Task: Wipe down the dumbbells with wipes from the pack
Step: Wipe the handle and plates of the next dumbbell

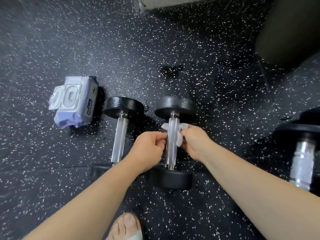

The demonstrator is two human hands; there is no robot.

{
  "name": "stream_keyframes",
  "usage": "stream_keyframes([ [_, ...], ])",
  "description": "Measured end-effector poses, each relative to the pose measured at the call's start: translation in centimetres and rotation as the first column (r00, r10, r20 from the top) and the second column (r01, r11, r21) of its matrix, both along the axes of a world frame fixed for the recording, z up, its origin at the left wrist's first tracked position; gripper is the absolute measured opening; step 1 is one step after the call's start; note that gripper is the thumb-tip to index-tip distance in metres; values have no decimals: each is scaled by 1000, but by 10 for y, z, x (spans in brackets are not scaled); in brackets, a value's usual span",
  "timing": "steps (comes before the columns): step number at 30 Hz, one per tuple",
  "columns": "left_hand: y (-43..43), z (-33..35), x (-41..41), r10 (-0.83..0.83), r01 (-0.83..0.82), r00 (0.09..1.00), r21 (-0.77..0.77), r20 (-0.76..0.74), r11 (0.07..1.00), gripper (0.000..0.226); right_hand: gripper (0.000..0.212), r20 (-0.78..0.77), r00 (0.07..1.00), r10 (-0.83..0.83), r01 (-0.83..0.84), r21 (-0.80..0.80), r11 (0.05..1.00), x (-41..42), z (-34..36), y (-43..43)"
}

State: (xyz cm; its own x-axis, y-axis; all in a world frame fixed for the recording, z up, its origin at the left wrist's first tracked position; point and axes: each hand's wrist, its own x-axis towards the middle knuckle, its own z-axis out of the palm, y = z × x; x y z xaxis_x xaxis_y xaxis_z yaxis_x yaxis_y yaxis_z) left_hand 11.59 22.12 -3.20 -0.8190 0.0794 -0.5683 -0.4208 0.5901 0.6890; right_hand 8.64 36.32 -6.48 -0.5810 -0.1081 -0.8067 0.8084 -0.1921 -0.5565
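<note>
Currently, a thin white wipe (179, 137) is being held looped behind the knurled chrome handle of the middle black-headed dumbbell (171, 153), which is lying on the black rubber floor speckled with white (207, 66). One end of the wipe is being pinched by the curled fingers of the right hand (195, 142) just beside the handle's right side. The other end, showing at the handle's left side, is being pinched by the left hand (149, 149), whose fingertips are being pressed against the bar.

A second black-headed dumbbell with a chrome handle (119, 139) is lying just to the left, parallel to the first and apart from it; its near head is being hidden by the left forearm. Beside its far head, a soft pale-lavender pack of wipes with a white plastic lid (76, 103) is lying on the floor, its lid being left flipped open.

At the right edge, a third, blurred dumbbell with a chrome handle (302, 161) is lying well apart from the others. A bare foot in a pale sandal strap (128, 226) is being shown at the bottom edge, between the forearms. A dark rounded padded object (290, 28) is filling the upper right corner.
</note>
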Motion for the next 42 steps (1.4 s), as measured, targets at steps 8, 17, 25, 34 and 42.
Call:
stream_keyframes([
  [8, 0, -3, 0, -15, 12, 999, -93, -32, 996, 28, 23, -16, 873, 488, -460, 309, 832, 49, 1, 6],
  [17, -2, -2, -3, 46, -45, 999, -131, 0, 990, 37, 22, 26, 989, -145, 143, 57, 988, -23, -4, -11],
  [25, 29, -4, -35, 194, -188, 980, -139, 32, 972, 33, 23, -78, 879, 470, -446, 212, 870, 49, 20, 16],
  [34, 50, -20, -41, 433, -426, 891, -77, 140, 902, 14, 20, 76, 990, -120, 101, 211, 972, 15, 26, 39],
  [42, 60, -2, -11, 309, -306, 949, 66, -58, 950, 16, 28, 116, 886, -448, 452, -7, 892, -5, 59, 42],
])
